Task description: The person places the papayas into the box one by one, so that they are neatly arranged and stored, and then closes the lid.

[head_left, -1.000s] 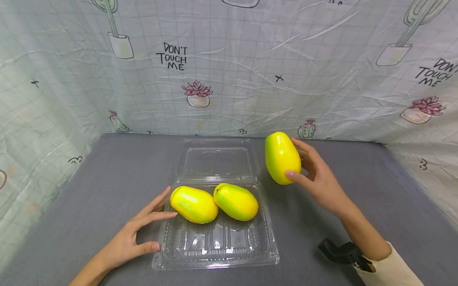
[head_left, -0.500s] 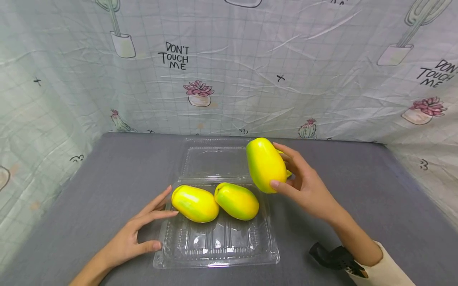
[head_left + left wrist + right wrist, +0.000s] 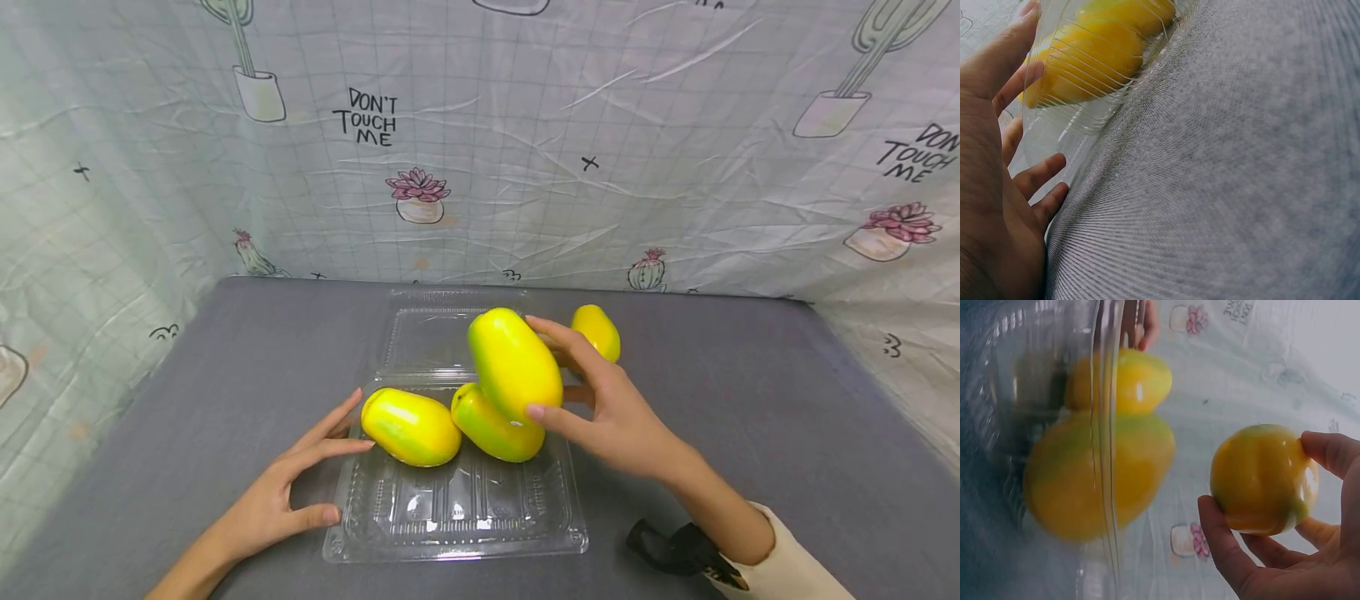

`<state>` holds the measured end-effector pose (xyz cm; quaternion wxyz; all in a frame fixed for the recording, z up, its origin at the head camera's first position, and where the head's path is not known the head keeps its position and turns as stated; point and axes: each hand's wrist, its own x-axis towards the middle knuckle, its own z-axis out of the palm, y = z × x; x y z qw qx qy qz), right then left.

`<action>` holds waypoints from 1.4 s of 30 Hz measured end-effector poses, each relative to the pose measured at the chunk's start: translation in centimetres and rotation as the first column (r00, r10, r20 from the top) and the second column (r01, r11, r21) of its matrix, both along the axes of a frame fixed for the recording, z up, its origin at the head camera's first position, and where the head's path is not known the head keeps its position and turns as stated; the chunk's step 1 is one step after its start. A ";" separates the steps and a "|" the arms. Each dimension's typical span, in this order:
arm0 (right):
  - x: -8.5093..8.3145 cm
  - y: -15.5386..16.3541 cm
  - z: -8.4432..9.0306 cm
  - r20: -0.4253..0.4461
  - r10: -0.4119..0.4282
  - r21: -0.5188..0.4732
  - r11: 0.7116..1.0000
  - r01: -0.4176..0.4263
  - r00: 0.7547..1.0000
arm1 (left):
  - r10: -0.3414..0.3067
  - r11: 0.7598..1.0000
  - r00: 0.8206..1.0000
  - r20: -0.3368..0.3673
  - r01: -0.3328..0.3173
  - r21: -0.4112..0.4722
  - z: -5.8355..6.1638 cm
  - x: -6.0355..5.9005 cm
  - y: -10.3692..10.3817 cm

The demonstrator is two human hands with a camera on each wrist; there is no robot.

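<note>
My right hand (image 3: 611, 412) holds a yellow-green papaya (image 3: 512, 360), thumb on the near side and fingers behind. It hangs tilted over the right part of a clear plastic clamshell box (image 3: 450, 546), partly covering a second papaya (image 3: 495, 433) in the box. In the right wrist view the held papaya (image 3: 1263, 481) sits between thumb and fingertips, apart from the box wall (image 3: 1107, 487). Another papaya (image 3: 411, 427) lies to the left inside. My left hand (image 3: 277, 492) rests at the box's left edge with fingers spread and extended, as the left wrist view also shows.
One more papaya (image 3: 597, 332) lies on the grey table (image 3: 750, 383) behind my right hand. The box's lid (image 3: 427, 342) lies folded back, flat on the table. A patterned cloth (image 3: 510, 167) hangs behind and at both sides.
My right hand has carried the papaya leftward and nearer, from beside the box to above it. The papaya behind it has come into view. My left hand stays in place.
</note>
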<state>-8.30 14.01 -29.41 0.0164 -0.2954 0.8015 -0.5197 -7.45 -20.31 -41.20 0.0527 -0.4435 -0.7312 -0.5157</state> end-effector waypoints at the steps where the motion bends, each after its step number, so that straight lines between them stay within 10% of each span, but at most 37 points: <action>1: 0.1 -0.2 0.0 -0.002 0.008 -0.004 1.000 -0.008 1.000 | -0.002 1.000 1.000 -0.001 0.002 0.001 0.0 0.0 0.0; 42: 1.0 -5.7 -6.5 -0.357 0.271 0.224 0.954 -0.200 0.894 | -0.026 1.000 1.000 -0.002 0.026 0.018 -1.5 -0.5 -0.6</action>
